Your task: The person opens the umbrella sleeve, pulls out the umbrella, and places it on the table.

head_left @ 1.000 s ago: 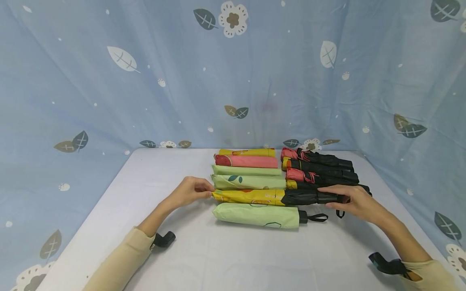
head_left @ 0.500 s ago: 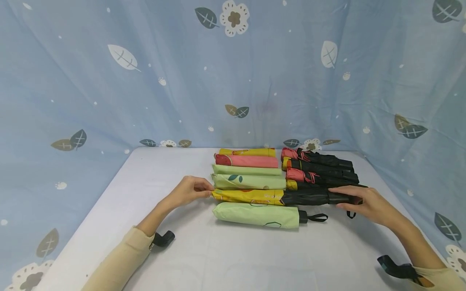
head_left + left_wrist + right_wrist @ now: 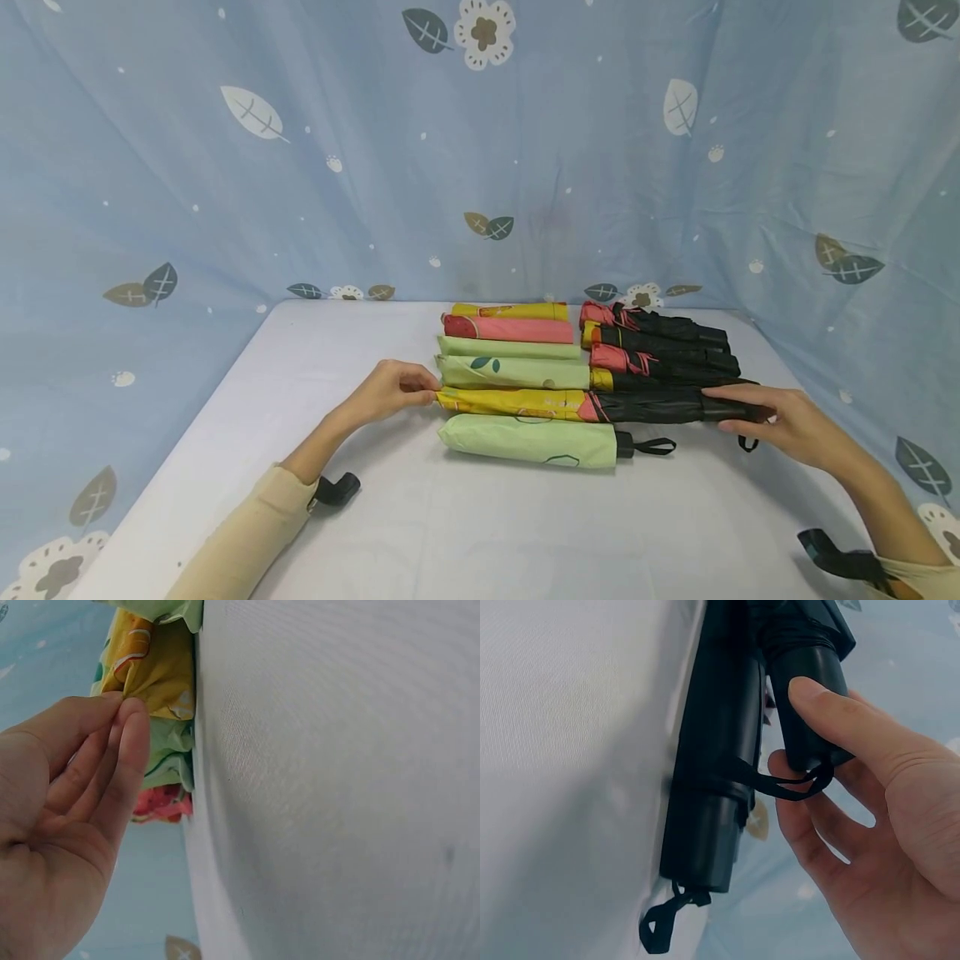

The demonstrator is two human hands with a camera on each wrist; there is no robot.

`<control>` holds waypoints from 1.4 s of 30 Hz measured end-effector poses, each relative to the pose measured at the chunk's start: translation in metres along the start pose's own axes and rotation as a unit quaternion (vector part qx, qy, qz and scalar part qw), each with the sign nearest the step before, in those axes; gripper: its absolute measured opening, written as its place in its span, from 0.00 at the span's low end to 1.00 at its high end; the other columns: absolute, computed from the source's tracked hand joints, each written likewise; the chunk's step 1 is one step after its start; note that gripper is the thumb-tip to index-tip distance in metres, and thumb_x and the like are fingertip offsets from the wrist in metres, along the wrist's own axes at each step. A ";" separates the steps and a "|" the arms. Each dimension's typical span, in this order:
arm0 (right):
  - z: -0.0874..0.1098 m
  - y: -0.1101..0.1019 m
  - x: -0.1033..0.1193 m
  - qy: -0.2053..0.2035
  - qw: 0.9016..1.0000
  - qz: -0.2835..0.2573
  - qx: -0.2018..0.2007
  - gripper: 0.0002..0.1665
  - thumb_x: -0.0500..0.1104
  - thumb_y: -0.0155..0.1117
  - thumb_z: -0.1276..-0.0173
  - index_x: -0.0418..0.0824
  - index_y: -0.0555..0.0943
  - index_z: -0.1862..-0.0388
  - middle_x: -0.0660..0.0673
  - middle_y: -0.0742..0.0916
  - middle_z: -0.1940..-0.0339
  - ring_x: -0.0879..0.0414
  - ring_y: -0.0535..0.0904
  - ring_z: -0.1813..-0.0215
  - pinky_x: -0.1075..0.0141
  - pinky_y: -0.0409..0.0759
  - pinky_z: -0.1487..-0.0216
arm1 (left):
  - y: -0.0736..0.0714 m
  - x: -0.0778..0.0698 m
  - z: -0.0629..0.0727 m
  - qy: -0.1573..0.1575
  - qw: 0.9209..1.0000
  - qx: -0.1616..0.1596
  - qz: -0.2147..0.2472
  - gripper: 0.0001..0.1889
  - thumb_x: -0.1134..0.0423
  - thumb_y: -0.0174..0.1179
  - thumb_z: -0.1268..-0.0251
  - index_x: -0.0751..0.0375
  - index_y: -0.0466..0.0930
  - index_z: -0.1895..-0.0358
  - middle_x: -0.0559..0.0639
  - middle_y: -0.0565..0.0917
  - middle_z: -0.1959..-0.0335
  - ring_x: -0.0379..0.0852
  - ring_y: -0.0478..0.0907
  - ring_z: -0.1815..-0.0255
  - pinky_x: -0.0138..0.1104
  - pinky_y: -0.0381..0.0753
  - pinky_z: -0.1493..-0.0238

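Observation:
My left hand (image 3: pixel 390 396) pinches the closed end of a yellow umbrella sleeve (image 3: pixel 510 403) between thumb and fingertips; the left wrist view shows the bunched yellow cloth (image 3: pixel 166 675). At the sleeve's other end a folded black umbrella (image 3: pixel 645 407) sticks well out, a bit of pink showing at the mouth. My right hand (image 3: pixel 798 421) grips its black handle (image 3: pixel 810 712), thumb on one side and fingers on the other, with a strap loop (image 3: pixel 787 791) hanging from its end. The umbrella's tip is hidden inside the sleeve.
Nearer me lies a light green sleeved umbrella (image 3: pixel 528 442) with its strap out. Behind are green sleeves (image 3: pixel 517 375), a pink sleeve (image 3: pixel 517 330) and another yellow sleeve (image 3: pixel 517 312). Several bare black umbrellas (image 3: pixel 660 340) lie side by side at the back right. A patterned blue curtain (image 3: pixel 360 167) surrounds the table.
My right hand has moved right, drawing more of the black umbrella out of the yellow sleeve, and pink now shows at the mouth. My left hand has stayed on the sleeve's end.

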State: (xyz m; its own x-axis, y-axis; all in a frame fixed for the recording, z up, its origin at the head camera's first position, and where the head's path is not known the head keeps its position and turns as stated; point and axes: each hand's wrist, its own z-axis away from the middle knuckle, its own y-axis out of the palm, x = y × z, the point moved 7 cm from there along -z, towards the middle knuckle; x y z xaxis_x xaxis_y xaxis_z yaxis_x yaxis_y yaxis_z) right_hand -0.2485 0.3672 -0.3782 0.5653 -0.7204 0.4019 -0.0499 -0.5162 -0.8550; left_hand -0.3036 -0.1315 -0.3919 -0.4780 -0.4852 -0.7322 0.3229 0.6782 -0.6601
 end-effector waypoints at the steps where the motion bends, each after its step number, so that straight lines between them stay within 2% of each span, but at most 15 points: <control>1: 0.001 -0.001 -0.001 0.000 1.000 0.000 -0.001 0.32 0.37 0.77 0.46 0.49 0.82 0.41 0.65 0.83 0.46 0.74 0.76 0.67 0.77 0.76 0.73 | 0.000 0.000 0.000 -0.001 1.000 0.000 0.001 0.06 0.74 0.64 0.38 0.68 0.86 0.59 0.62 0.89 0.64 0.56 0.87 0.63 0.33 0.86 0.60; 5: 0.004 -0.002 -0.006 0.005 1.000 0.011 -0.002 0.32 0.38 0.78 0.47 0.50 0.82 0.41 0.67 0.81 0.44 0.83 0.73 0.50 0.78 0.79 0.65 | -0.001 -0.001 0.000 0.001 1.000 -0.001 0.000 0.06 0.74 0.64 0.38 0.68 0.86 0.59 0.61 0.89 0.65 0.55 0.87 0.63 0.32 0.85 0.61; 8: 0.006 -0.003 -0.010 0.016 1.000 0.012 0.001 0.31 0.40 0.78 0.46 0.51 0.82 0.41 0.70 0.80 0.43 0.87 0.69 0.47 0.77 0.79 0.65 | 0.000 -0.001 0.000 0.003 1.000 0.000 0.000 0.06 0.74 0.64 0.38 0.68 0.86 0.59 0.61 0.89 0.65 0.55 0.87 0.64 0.31 0.85 0.61; 15: 0.011 -0.006 -0.017 0.026 0.999 0.018 -0.006 0.31 0.40 0.78 0.46 0.52 0.83 0.42 0.67 0.82 0.44 0.89 0.66 0.46 0.77 0.79 0.66 | 0.000 0.000 -0.001 -0.002 1.000 0.007 0.009 0.06 0.74 0.64 0.38 0.69 0.85 0.58 0.62 0.89 0.64 0.56 0.87 0.63 0.34 0.86 0.61; 19: 0.015 -0.010 -0.020 0.029 0.999 0.015 -0.008 0.30 0.39 0.78 0.46 0.51 0.83 0.42 0.75 0.78 0.44 0.89 0.66 0.47 0.78 0.79 0.67 | -0.001 0.000 -0.001 -0.002 1.000 0.005 0.008 0.06 0.74 0.64 0.38 0.69 0.85 0.58 0.62 0.89 0.64 0.56 0.87 0.63 0.36 0.86 0.61; 21: 0.018 -0.012 -0.024 0.038 0.999 0.017 -0.007 0.30 0.39 0.77 0.46 0.50 0.82 0.42 0.80 0.74 0.44 0.90 0.66 0.47 0.77 0.79 0.67 | -0.001 0.000 -0.002 0.001 1.000 0.005 0.009 0.06 0.74 0.64 0.38 0.69 0.85 0.58 0.62 0.89 0.64 0.56 0.87 0.63 0.36 0.86 0.61; 24: 0.025 -0.014 -0.031 0.063 0.998 0.022 -0.004 0.30 0.39 0.77 0.46 0.49 0.82 0.42 0.82 0.71 0.45 0.92 0.63 0.48 0.75 0.79 0.68 | 0.000 -0.001 -0.002 0.001 1.000 0.007 0.012 0.06 0.74 0.64 0.38 0.69 0.85 0.58 0.62 0.89 0.64 0.56 0.87 0.63 0.35 0.86 0.61; 29: 0.035 -0.017 -0.044 0.101 0.994 0.036 0.004 0.30 0.43 0.78 0.46 0.51 0.83 0.42 0.76 0.75 0.45 0.94 0.60 0.48 0.73 0.81 0.69 | 0.001 -0.001 -0.002 0.002 1.000 0.009 0.016 0.06 0.74 0.63 0.37 0.69 0.85 0.58 0.63 0.89 0.64 0.56 0.87 0.63 0.32 0.85 0.62; 33: 0.041 -0.018 -0.050 0.104 0.994 0.043 -0.003 0.31 0.41 0.79 0.48 0.50 0.83 0.43 0.79 0.72 0.47 0.93 0.62 0.51 0.74 0.81 0.71 | 0.001 0.004 -0.003 -0.001 1.000 0.006 0.007 0.06 0.73 0.64 0.37 0.68 0.86 0.59 0.62 0.89 0.64 0.55 0.87 0.63 0.32 0.85 0.62; 36: 0.045 -0.018 -0.053 0.102 0.994 0.042 -0.007 0.31 0.39 0.80 0.50 0.47 0.83 0.44 0.81 0.70 0.48 0.90 0.68 0.54 0.74 0.80 0.73 | 0.003 0.018 -0.005 -0.006 1.000 0.003 0.004 0.06 0.72 0.64 0.37 0.68 0.86 0.58 0.61 0.89 0.64 0.55 0.87 0.62 0.33 0.85 0.61; 38: 0.047 -0.017 -0.056 0.105 0.993 0.049 -0.001 0.31 0.39 0.80 0.50 0.45 0.83 0.44 0.73 0.77 0.47 0.88 0.69 0.56 0.74 0.80 0.74 | 0.005 0.026 -0.006 -0.005 1.000 0.002 0.006 0.06 0.72 0.64 0.37 0.67 0.86 0.58 0.60 0.89 0.64 0.55 0.87 0.62 0.33 0.85 0.61; 40: 0.049 -0.016 -0.059 0.117 0.992 0.057 0.008 0.31 0.40 0.80 0.50 0.44 0.83 0.44 0.57 0.85 0.47 0.88 0.68 0.57 0.73 0.80 0.74 | 0.007 0.036 -0.007 -0.005 1.000 0.000 0.009 0.07 0.70 0.65 0.37 0.65 0.86 0.58 0.59 0.89 0.63 0.54 0.87 0.62 0.32 0.86 0.61; 42: 0.051 -0.014 -0.064 0.130 0.989 0.065 0.019 0.31 0.42 0.80 0.49 0.43 0.82 0.43 0.38 0.86 0.47 0.89 0.66 0.57 0.73 0.81 0.73 | 0.007 0.038 -0.007 -0.003 1.000 0.000 0.015 0.07 0.68 0.66 0.37 0.63 0.86 0.57 0.57 0.90 0.63 0.51 0.87 0.62 0.31 0.85 0.61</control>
State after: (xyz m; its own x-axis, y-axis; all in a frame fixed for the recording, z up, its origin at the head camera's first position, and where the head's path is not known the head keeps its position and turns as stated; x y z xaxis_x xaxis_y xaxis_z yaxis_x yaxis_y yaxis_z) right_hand -0.2417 0.4439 -0.4086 0.3253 -0.8768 0.3541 -0.0745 -0.3971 -0.9147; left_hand -0.3252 -0.1416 -0.4234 -0.4622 -0.4678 -0.7534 0.3380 0.6925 -0.6373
